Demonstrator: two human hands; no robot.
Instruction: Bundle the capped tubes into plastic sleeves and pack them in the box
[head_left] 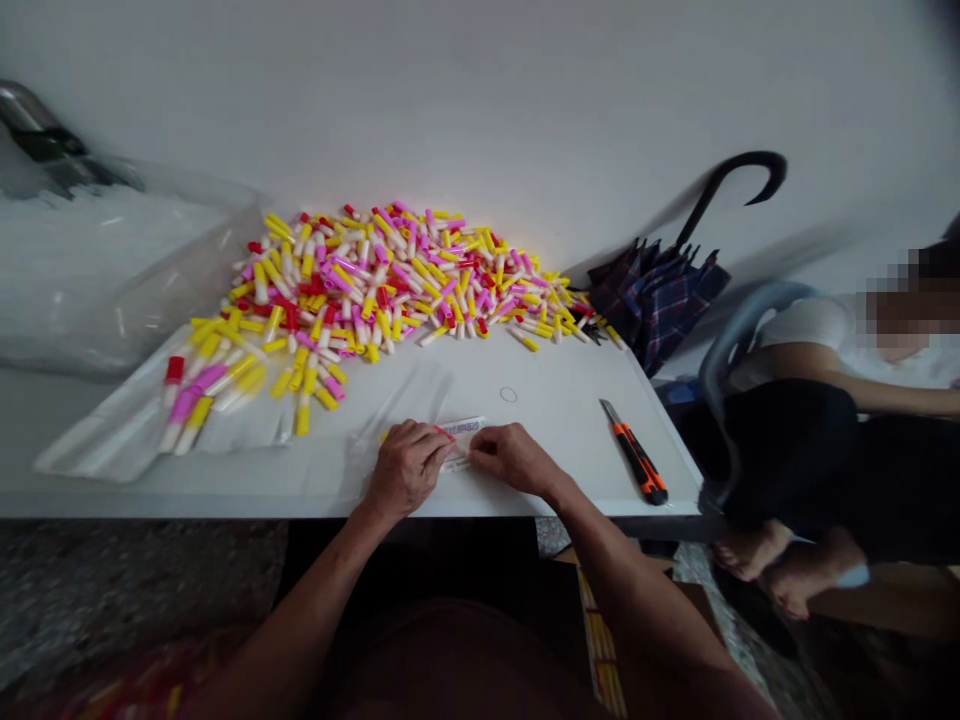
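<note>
On the white table [540,370], a big heap of yellow, pink, red and white plastic tubes [375,290] sits by a clear plastic bag [112,290]. A plaid umbrella [660,295] leans behind, and a seated person [795,430] is beside it. An orange utility knife [636,450] lies right of the hands. The left hand [409,465] and right hand [514,458] curl together over a printed paper slip [465,440] at the table's front; whether they pinch it, I can't tell.

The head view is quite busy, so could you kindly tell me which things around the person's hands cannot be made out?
In the head view:
The print on the small paper label: too small and blurred to read.
The rest of that label: partly covered by the left hand and right hand.
The lower tubes of the pile of pink, yellow and red tubes: hidden by those on top.
</note>
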